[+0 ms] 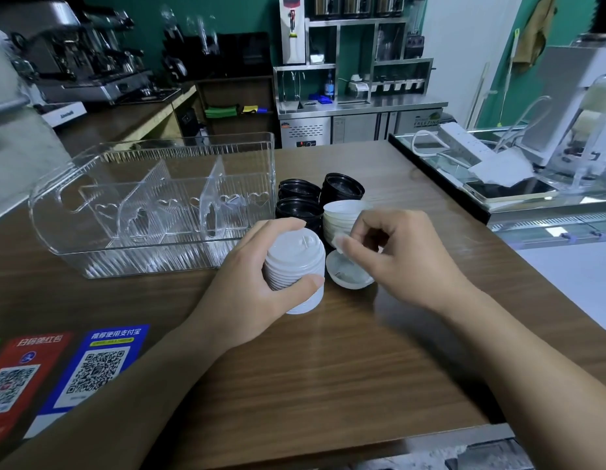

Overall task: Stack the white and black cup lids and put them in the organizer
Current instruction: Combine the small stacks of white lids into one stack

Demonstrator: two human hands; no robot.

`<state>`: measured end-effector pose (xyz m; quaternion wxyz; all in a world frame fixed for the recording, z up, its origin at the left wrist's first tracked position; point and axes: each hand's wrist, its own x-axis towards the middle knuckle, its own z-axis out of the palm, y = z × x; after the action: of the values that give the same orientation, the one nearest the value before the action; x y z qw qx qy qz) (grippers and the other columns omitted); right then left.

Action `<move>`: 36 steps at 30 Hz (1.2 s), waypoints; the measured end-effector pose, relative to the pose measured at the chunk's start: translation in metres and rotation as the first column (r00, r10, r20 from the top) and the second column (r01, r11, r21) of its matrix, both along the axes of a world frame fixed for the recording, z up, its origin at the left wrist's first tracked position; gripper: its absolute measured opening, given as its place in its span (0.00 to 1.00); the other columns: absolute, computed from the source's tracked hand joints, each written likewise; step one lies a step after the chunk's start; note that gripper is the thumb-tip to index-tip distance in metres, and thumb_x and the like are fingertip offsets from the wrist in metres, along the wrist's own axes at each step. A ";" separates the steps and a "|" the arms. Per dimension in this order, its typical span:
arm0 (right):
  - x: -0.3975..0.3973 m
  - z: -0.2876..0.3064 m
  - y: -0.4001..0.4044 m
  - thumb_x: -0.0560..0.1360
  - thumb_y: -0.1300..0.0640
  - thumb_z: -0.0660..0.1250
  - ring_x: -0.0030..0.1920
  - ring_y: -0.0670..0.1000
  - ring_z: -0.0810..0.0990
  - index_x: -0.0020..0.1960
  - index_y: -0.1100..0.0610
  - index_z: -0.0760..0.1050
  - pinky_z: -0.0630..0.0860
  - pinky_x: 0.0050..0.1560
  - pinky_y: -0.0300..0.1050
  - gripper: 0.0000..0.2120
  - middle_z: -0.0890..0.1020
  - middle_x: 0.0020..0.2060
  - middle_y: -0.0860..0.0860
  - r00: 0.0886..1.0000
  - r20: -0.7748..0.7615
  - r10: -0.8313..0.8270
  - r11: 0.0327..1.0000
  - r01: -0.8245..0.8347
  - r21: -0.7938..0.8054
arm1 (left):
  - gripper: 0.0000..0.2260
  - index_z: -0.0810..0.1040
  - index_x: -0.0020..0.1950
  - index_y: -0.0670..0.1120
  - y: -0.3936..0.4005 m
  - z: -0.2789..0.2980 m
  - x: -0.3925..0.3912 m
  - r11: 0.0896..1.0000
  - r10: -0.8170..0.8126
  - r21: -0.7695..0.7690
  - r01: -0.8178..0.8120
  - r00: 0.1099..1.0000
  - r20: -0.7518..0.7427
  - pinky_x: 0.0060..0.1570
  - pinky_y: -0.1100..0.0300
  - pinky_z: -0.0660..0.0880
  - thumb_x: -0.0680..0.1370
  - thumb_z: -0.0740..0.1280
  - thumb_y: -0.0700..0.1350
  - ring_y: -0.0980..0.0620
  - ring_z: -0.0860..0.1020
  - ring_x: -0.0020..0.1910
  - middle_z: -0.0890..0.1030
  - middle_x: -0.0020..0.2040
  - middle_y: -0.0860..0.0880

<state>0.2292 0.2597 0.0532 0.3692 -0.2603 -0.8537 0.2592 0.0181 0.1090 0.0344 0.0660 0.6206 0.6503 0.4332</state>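
The wooden table (328, 368) fills most of the view. On it, at about ten o'clock, stands the clear plastic organizer (152, 205) with dividers inside and no lids in it. The left hand (257, 283) grips a stack of white lids (294, 269) near the middle, with fingers and thumb curled round its sides. The right hand (396, 256), at three o'clock from that stack, pinches one white lid (338, 240) between the fingertips. Below it a single white lid (349, 274) lies upside down on the table. At twelve o'clock from the hands stand the black lids (315, 198) in three low stacks, and just beside them another white stack (342, 218). Two QR code signs (57, 374) lie at about eight o'clock.
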 end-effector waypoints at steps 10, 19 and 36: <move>0.001 0.017 -0.005 0.82 0.55 0.76 0.28 0.52 0.74 0.42 0.62 0.81 0.70 0.32 0.42 0.14 0.80 0.31 0.60 0.863 -0.496 0.091 0.913 -0.272 -0.305 | 0.38 0.77 0.82 0.52 -0.002 0.009 0.006 0.991 -0.002 0.131 0.000 1.000 0.008 0.76 0.68 0.68 0.74 0.79 0.64 0.61 0.76 0.79 0.79 0.76 0.60; -0.013 0.010 -0.018 0.79 0.59 0.75 0.32 0.56 0.85 0.53 0.71 0.79 0.75 0.36 0.49 0.14 0.86 0.35 0.64 0.809 -0.531 0.252 0.781 -0.494 -0.382 | 0.43 0.72 0.85 0.48 -0.001 0.008 0.007 0.969 -0.043 0.244 0.037 0.999 0.019 0.77 0.53 0.75 0.73 0.86 0.54 0.49 0.78 0.79 0.80 0.78 0.54; -0.024 0.041 -0.007 0.74 0.53 0.86 0.75 0.48 0.79 0.81 0.55 0.74 0.77 0.74 0.53 0.39 0.82 0.73 0.46 0.937 -0.107 0.333 0.943 -0.330 0.046 | 0.39 0.71 0.88 0.50 0.003 0.005 -0.010 0.972 0.003 0.233 -0.014 0.999 0.049 0.80 0.47 0.74 0.79 0.79 0.57 0.50 0.75 0.80 0.74 0.77 0.54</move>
<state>0.2055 0.2526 0.0942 0.3716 -0.0924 -0.8665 0.3202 0.0084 0.1125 0.0393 0.0066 0.6104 0.5960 0.5217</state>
